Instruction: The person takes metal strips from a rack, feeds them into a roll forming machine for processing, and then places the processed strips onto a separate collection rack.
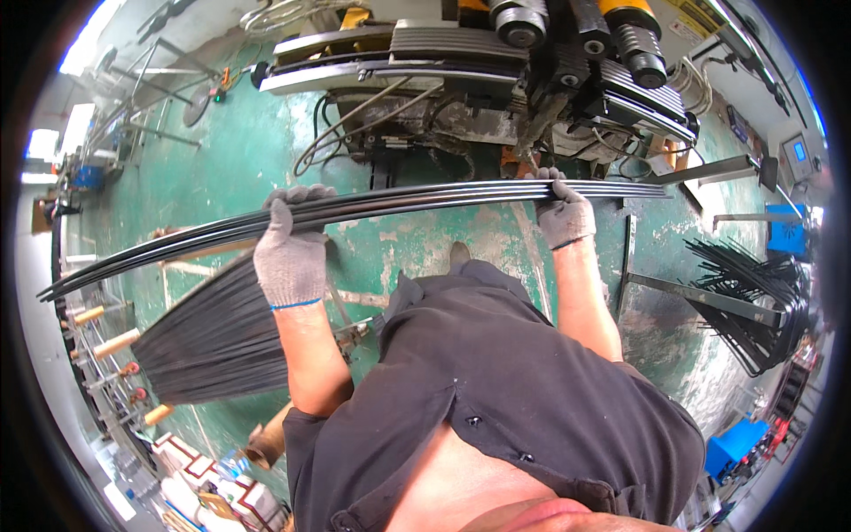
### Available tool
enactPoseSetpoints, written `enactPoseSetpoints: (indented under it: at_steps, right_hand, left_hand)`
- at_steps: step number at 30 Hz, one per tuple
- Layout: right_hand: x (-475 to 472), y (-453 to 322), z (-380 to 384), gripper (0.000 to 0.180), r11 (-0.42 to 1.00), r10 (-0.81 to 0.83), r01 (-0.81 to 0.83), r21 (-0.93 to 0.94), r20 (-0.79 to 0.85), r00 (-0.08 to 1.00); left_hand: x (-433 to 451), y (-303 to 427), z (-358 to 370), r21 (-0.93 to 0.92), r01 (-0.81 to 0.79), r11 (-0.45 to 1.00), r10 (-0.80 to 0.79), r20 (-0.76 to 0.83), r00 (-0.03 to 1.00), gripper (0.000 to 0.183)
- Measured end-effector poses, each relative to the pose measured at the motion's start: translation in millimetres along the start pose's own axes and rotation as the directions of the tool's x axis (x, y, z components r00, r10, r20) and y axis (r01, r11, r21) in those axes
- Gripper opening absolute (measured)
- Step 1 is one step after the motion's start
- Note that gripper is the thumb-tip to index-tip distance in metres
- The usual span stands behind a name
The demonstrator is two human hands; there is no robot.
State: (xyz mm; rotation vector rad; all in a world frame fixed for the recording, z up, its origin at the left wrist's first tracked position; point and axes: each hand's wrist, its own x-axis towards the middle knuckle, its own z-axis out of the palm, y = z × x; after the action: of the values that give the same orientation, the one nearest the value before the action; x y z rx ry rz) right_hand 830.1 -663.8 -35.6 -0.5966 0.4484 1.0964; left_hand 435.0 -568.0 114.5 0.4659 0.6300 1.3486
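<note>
Several long, dark metal rods or tubes [425,199] lie side by side across both my gloved hands, in front of my body. My left hand [292,249], in a grey knit glove, holds them from below with the thumb over the near side. Nearer the rods' right end, my right hand [564,216] grips them, its thumb over the top and its fingertips showing at the far edge. The rods' left end reaches far out to the left. Beyond them stands a metalworking machine [459,76] with steel rails and large cylindrical fittings.
A broad stack of dark rods [213,339] rests at lower left. Bent black frames [751,306] hang on a metal stand [705,299] at right. A machine arm [705,171] juts out at upper right. A cardboard tube [269,439] and boxes [219,479] lie lower left.
</note>
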Motion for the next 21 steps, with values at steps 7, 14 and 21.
enactPoseSetpoints:
  at_steps: [7,14,21]
  right_hand:
    - [30,-78,25,0.021,0.953,-0.262,0.272,-0.131,0.088,0.961]
    - [44,-42,106,0.039,0.855,-0.496,0.491,-0.166,0.007,0.868]
    - [64,34,182,0.023,0.774,-0.57,0.569,-0.278,0.086,0.817]
  left_hand:
    - [102,95,-31,-0.06,-0.129,0.99,0.135,0.117,0.984,0.029]
    - [200,79,-59,0.001,-0.068,0.998,0.068,-0.078,0.995,0.021]
    - [295,41,-57,-0.005,0.101,0.995,-0.101,-0.113,0.988,0.035]
